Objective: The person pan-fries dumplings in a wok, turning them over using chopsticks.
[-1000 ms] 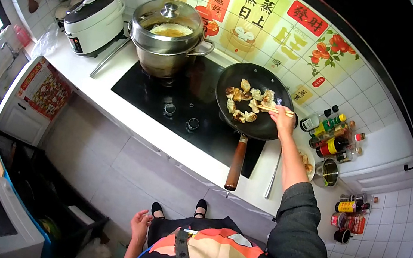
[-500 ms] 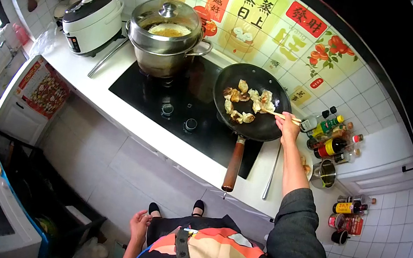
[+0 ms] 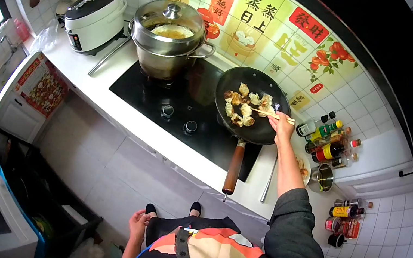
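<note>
My right hand (image 3: 283,128) is closed around a pair of wooden chopsticks (image 3: 270,114). Their tips reach into a black frying pan (image 3: 260,136) and touch or nearly touch the browned dumplings (image 3: 247,111). Several dumplings lie there, some pale and some golden brown. The pan sits on the right of the black stovetop (image 3: 138,92), its wooden handle (image 3: 234,167) pointing toward me. Low by my body, my left hand (image 3: 138,223) hangs with its fingers loosely bent and apart, holding nothing.
A lidded steel steamer pot (image 3: 165,47) stands on the stove's left, beside a white rice cooker (image 3: 92,23). Right of the pan are sauce bottles (image 3: 327,150), a plate (image 3: 305,168) with food and a metal pot (image 3: 325,175). A black crate (image 3: 28,197) is at lower left.
My right hand and the chopsticks have moved left over the pan. A pale dumpling piece has shifted toward the pan's middle. My left hand stays low by my body.
</note>
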A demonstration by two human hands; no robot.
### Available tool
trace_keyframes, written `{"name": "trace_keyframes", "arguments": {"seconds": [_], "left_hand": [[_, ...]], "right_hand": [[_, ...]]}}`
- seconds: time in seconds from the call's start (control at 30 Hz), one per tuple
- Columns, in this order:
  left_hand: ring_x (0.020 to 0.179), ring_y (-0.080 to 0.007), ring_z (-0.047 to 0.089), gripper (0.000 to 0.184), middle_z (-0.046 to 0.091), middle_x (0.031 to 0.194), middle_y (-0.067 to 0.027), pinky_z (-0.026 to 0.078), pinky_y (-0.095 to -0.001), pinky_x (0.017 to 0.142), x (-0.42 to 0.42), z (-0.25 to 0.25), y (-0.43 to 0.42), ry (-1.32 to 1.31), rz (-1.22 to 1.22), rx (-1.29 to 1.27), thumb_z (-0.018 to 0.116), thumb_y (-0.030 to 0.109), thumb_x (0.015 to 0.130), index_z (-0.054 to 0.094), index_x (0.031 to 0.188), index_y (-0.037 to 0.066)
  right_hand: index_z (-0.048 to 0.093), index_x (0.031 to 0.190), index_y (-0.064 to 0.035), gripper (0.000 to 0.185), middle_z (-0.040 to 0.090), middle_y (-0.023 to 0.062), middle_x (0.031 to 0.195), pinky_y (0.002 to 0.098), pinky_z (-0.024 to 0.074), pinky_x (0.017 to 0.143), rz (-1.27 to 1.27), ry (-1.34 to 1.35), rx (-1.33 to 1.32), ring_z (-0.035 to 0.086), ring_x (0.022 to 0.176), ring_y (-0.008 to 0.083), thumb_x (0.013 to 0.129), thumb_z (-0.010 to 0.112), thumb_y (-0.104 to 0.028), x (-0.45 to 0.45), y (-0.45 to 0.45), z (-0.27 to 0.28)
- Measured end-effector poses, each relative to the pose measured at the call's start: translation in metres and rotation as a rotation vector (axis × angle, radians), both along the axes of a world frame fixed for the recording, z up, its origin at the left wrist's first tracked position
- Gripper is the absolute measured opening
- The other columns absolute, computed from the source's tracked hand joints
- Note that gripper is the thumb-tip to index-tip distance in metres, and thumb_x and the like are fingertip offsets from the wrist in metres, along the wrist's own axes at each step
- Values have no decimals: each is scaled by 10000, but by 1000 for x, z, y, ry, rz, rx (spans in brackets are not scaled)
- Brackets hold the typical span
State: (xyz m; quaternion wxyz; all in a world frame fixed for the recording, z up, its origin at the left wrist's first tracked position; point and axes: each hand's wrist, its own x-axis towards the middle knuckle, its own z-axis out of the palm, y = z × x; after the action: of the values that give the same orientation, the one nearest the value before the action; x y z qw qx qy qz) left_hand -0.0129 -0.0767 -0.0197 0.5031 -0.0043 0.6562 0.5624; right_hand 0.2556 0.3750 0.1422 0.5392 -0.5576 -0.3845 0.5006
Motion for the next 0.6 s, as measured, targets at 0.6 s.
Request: {"name": "trace_keyframes", "arguments": {"seconds": [0.6], "left_hand": [[675,-105,536,226,575,759,-48,407,-209,562,-5,-5,-2,22,-52,-29,470,62,757,483,983,44]], "right_hand": [[542,903,-32,160,561,57,812,212,467,522,532,-471,71,573,653,118,807,450,-120,17,-40,34]]}}
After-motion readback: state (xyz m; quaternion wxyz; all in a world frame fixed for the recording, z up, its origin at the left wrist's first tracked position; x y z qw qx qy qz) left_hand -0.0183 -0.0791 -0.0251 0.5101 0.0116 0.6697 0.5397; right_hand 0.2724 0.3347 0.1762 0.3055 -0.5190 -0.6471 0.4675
